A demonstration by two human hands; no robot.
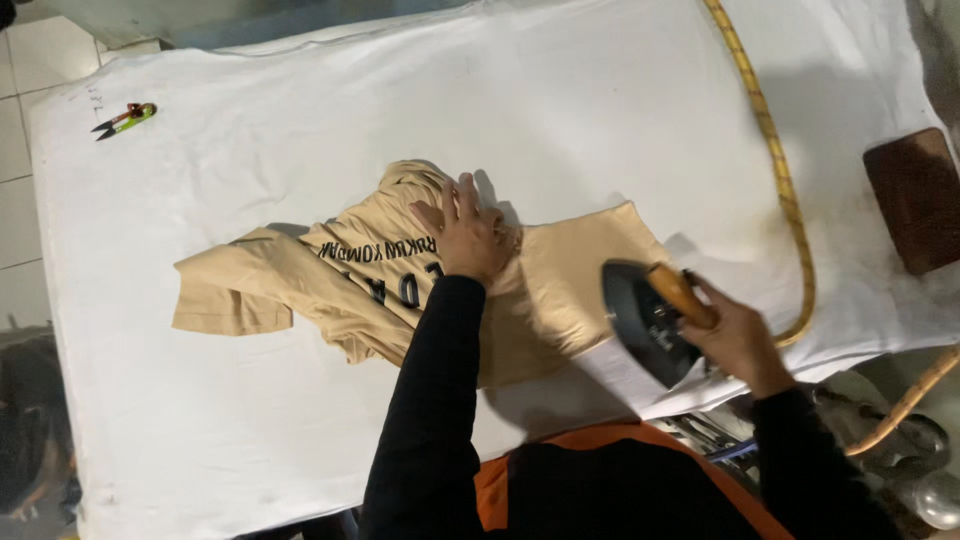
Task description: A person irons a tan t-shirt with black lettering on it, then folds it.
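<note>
A tan shirt [330, 280] with dark printed lettering lies crumpled on the white padded table [560, 110]. My left hand [466, 232] rests flat on the shirt's middle, fingers spread, pressing the cloth down. My right hand [735, 335] grips the wooden handle of a dark iron [645, 322]. The iron sits at the shirt's right end, near the table's front edge. Both my arms wear black sleeves.
A yellow braided cord [775, 170] runs from the top across the table's right side and curves toward the iron. A brown rectangular pad [915, 200] lies at the right edge. Small thread snips [125, 118] lie at the far left. Tiled floor shows on the left.
</note>
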